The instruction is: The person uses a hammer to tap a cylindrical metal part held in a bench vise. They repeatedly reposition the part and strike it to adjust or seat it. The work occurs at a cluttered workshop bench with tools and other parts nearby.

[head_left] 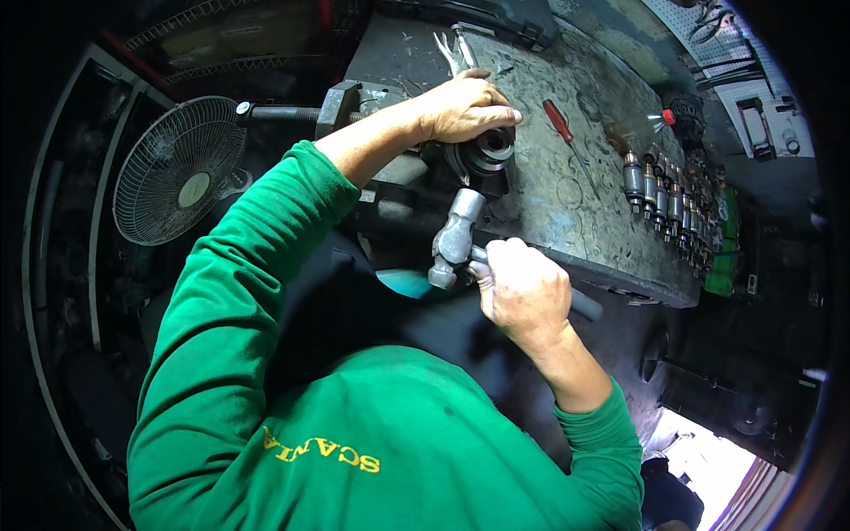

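Note:
A ball-peen hammer (456,239) with a bulky steel head is gripped in my right hand (529,290), close to the head. Its dark handle sticks out past the hand to the right, and the head hangs just in front of the bench edge. My left hand (465,108) is closed over the far side of a round, stepped metal part (493,150) with a hole in its middle. The thumb reaches along the top of that part. Below the left hand, a thin pointed metal piece (460,166) shows; the palm hides the rest. The part sits at the bench vise (336,108).
On the worn workbench (553,199) lie a red-handled screwdriver (558,122) and locking pliers (457,53). Several cylindrical metal parts (660,196) stand in rows at right, near a red-capped bottle (662,119). A fan (181,173) stands left; a dark case (496,16) lies at the back.

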Available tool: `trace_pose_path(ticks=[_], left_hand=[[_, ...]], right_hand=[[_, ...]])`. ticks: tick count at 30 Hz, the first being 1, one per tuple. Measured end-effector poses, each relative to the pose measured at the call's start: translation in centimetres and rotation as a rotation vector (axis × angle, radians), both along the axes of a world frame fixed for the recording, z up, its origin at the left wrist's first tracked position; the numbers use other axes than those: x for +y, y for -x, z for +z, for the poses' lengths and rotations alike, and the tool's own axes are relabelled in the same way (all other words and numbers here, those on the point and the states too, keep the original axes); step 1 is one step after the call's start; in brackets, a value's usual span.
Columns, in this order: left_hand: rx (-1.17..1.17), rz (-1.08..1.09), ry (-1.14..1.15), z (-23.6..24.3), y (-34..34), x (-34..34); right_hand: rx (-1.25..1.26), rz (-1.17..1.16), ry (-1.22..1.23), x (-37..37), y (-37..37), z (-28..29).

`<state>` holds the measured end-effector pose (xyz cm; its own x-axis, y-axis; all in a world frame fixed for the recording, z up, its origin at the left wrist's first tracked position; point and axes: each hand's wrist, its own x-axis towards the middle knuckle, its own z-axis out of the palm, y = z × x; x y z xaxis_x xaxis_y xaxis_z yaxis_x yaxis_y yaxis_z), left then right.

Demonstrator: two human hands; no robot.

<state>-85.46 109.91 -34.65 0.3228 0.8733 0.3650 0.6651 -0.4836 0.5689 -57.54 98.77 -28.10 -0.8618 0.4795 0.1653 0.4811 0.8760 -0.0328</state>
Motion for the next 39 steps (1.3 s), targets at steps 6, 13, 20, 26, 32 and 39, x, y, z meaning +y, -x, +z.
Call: trace_pose_path(ticks=[6,13,20,26,32,39], left_hand=[[0.100,0.198,-0.048,-1.1,-0.6,0.0],[0.123,0.153,-0.061,-0.9,-0.4,0.3],[0.108,0.139,-0.072,-1.2,-0.5,0.3],[0.118,0.154,-0.061,-1.2,-0.5,0.4],[0.138,0.162,-0.087,-1.5,-0.5,0.5],[0.176,0.161,-0.068,-0.9,-0.5,0.4]], right_hand=[[0.010,0.009,0.021,-0.1,0.9,0.6],[-0.048,-0.099,-0.015,0.6,2.1,1.0],[-0.030,-0.082,0.004,-0.4,2.0,0.6],[-0.052,0.030,0.051,-0.7,2.7,1.8],[-0.143,-0.080,0.104,0.2,2.5,1.7],[-0.001,-0.055,-0.009,0.8,2.5,1.2]])
